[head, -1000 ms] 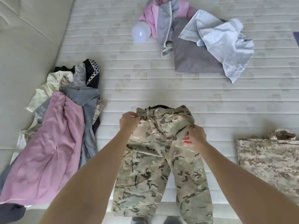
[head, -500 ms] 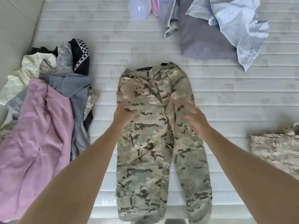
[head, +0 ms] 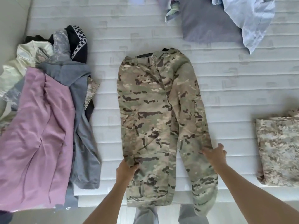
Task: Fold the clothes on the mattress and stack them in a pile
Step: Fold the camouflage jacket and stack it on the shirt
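Camouflage trousers lie spread flat on the white mattress, waistband at the far end, leg ends hanging over the near edge. My left hand grips the outer edge of the left leg near the knee, thumb on top of the cloth. My right hand holds the outer edge of the right leg at about the same height, fingers over the fabric. A folded camouflage garment lies at the right edge of the mattress.
An unfolded heap lies at the left: a pink garment, a grey one, cream and black pieces. At the far side lie a grey-purple garment and a light blue shirt. My legs show below the mattress edge.
The trousers were laid out flat and stretched toward the far side. Both hands slid down from the waistband to the legs' outer edges near the knees.
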